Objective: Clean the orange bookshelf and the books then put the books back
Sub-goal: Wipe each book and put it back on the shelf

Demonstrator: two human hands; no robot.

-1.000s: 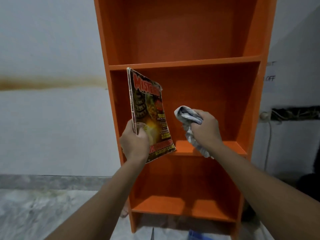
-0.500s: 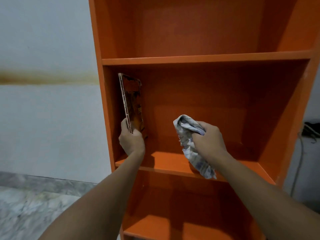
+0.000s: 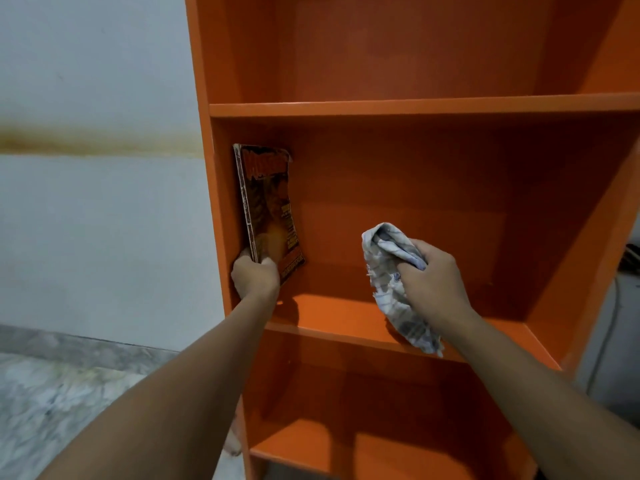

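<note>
The orange bookshelf (image 3: 415,109) fills the middle and right of the head view, its compartments bare apart from one book. My left hand (image 3: 255,277) grips the lower edge of a thin book with a red and yellow cover (image 3: 268,209), held upright inside the middle compartment, close to the left side panel. Whether the book's bottom edge touches the shelf board is hidden by my hand. My right hand (image 3: 433,282) grips a crumpled white and grey cloth (image 3: 391,271) in front of the same compartment; the cloth's tail hangs over the shelf board's front edge.
A white wall with a brown stain band (image 3: 97,142) lies left of the shelf, above a marbled grey floor (image 3: 69,393). A cable (image 3: 614,296) runs down the wall at the far right. A bare foot (image 3: 233,441) shows beside the shelf's base.
My left hand has carried the book from in front of the shelf into the middle compartment, up against the left side. The view has moved closer. The right hand stays on the cloth.
</note>
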